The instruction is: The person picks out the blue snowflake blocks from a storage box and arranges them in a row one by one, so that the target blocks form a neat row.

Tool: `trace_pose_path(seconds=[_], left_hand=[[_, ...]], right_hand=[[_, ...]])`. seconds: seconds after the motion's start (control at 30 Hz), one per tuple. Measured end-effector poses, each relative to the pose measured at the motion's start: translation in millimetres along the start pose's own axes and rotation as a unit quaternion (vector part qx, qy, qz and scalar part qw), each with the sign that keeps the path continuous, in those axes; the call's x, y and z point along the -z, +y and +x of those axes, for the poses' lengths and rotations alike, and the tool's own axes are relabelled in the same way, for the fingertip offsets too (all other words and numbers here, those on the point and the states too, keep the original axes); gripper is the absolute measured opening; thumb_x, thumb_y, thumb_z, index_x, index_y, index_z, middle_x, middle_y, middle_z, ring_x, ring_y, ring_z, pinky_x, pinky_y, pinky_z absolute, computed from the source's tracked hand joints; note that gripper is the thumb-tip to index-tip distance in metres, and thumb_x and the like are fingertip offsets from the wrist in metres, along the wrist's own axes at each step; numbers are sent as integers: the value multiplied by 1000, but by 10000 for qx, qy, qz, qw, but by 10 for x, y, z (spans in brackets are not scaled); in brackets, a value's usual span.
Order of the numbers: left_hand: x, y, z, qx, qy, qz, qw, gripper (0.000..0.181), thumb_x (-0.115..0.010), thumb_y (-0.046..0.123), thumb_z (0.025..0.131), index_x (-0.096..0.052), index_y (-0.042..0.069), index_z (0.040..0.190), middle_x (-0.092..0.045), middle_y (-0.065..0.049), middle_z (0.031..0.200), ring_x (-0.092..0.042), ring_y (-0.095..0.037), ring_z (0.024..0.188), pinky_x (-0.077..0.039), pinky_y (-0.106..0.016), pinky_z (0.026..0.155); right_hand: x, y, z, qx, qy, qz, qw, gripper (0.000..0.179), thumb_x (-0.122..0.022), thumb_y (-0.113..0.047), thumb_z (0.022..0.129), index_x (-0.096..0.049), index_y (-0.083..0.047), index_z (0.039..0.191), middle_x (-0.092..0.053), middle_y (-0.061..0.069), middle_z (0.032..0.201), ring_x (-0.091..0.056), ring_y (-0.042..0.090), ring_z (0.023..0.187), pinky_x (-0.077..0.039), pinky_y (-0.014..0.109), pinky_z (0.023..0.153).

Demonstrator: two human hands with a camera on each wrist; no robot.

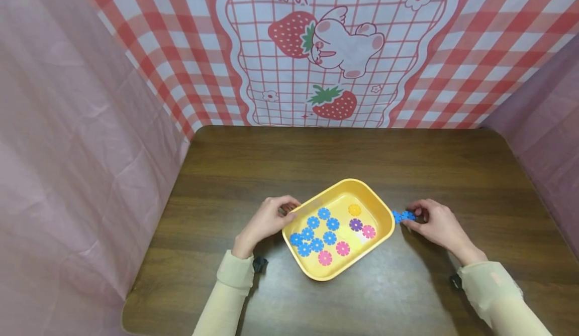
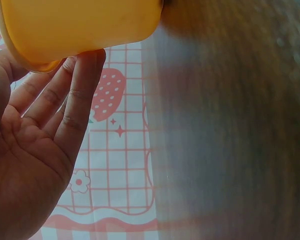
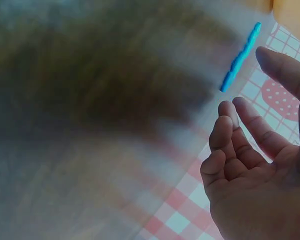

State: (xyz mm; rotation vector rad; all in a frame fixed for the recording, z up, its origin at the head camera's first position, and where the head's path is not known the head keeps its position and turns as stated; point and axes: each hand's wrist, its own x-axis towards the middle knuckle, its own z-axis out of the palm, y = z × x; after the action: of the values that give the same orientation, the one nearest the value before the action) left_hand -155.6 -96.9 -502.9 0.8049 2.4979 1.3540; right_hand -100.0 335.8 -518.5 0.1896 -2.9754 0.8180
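Observation:
My left hand grips the left end of a yellow plastic tray, thumb at the rim and fingers against the outer wall, as the left wrist view also shows. Several blue flower-shaped discs lie inside with pink discs, a purple disc and a yellow disc. Just outside the tray's right end, a blue disc pair lies flat on the table. My right hand hovers around it, and in the right wrist view thumb and fingers stand apart from the blue strip.
A brown wooden table carries the tray. Behind its far edge hangs a red-and-white checked cloth with strawberries. Pink curtains flank both sides.

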Motion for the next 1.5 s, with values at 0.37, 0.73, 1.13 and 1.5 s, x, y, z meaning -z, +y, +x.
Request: trace_pose_path(seconds=[0.37,0.73,1.13,1.5], left_hand=[[10,19,-5,29,-5,-16,10000,19,-72,1,89,-72,3,108,-71,-6,93,-65,-17,82,-55,-25,71],[22,33,1,61,-4,63,10000,19,-73,2,89,-72,4,108,-71,-6,94,-66,-16,83,-55,-25,72],[20,47,-3,0,18,70,10000,19,-73,0,88,-72,3,107,-72,-7,93,-66,-16,82,-55,-24,71],[6,33,1,-20,-7,53,10000,20,-73,1,88,-71,2,108,-72,-7,92,-66,-15,81,-55,-24,70]], right_hand=[[162,-83,43,125,198,11,9997,45,-87,-25,77,-66,3,105,-60,9,85,-48,22,71,-42,27,57],[268,-432,135,561,652,8,9963,40,-88,-18,75,-68,1,104,-61,10,84,-47,20,68,-43,27,56],[264,-719,243,943,468,137,9944,40,-89,-17,74,-67,-2,104,-59,3,83,-47,19,69,-42,26,56],[197,-958,340,905,61,314,9954,40,-87,-14,76,-67,-1,108,-60,5,85,-51,23,73,-45,30,61]])
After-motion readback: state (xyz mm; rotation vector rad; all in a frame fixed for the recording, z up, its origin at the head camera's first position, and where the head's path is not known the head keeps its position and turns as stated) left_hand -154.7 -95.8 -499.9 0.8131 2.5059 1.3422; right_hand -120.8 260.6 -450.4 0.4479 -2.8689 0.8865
